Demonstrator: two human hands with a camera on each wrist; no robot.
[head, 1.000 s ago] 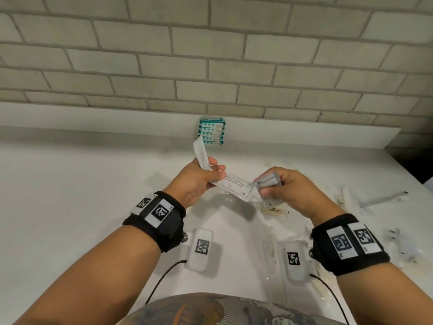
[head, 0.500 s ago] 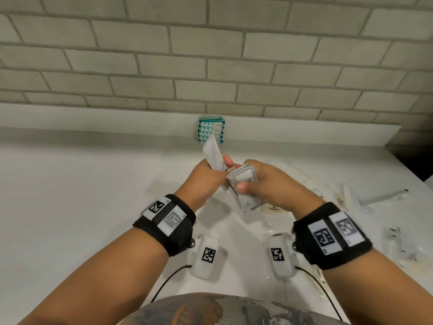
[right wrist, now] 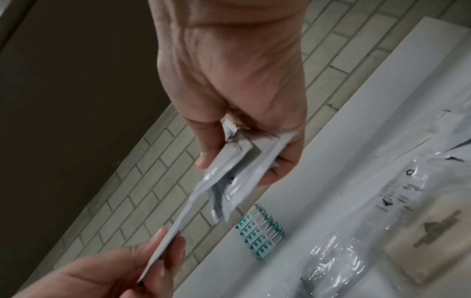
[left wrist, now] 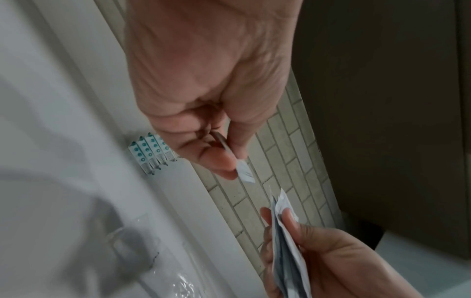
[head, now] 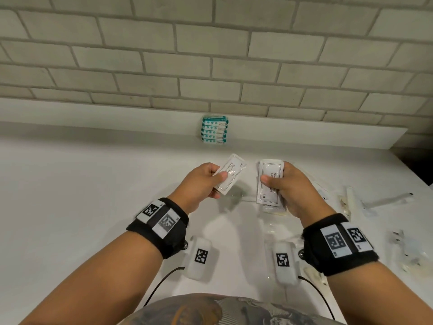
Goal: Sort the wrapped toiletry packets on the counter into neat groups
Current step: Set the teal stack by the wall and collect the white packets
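The left hand (head: 201, 181) now pinches 1 white sachet (head: 230, 173), pulled apart from the right hand (head: 289, 184). The right hand grips the sachet stack (head: 269, 181). Grouping is underway.

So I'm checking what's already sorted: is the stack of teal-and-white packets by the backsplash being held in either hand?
No: the stack of teal-and-white packets stands alone on the counter, while the left hand and right hand hold white sachets.

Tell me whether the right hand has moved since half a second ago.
Yes. The right hand, gripping its white packets, has swung rightward, away from the left hand. It was below the teal packet stack; now it sits right of it.
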